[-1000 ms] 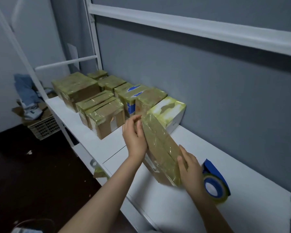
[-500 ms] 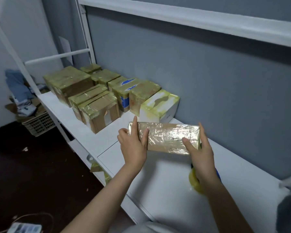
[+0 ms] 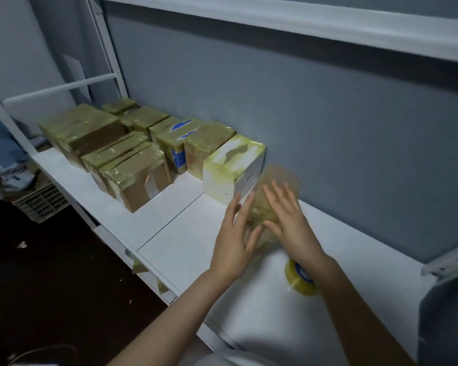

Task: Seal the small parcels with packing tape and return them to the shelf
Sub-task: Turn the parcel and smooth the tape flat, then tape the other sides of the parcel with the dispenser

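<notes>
A small parcel (image 3: 261,207) wrapped in yellowish packing tape is blurred with motion between my two hands, just right of a white taped box (image 3: 233,165) on the white shelf (image 3: 185,233). My left hand (image 3: 236,239) presses flat against the parcel's left side, fingers straight. Fingers spread, my right hand (image 3: 288,220) lies over its top and right side. A roll of packing tape (image 3: 300,281) with a blue core sits on the shelf behind my right wrist, partly hidden.
Several taped cardboard parcels (image 3: 140,175) stand in two rows along the shelf's left part, up to the grey wall (image 3: 328,128). An upper shelf beam (image 3: 302,19) runs overhead. A plastic basket (image 3: 37,202) with clutter sits on the dark floor at left.
The parcel, held level in front of me half a second ago, has swung round and moved back toward the wall beside the white box. Both hands went with it.
</notes>
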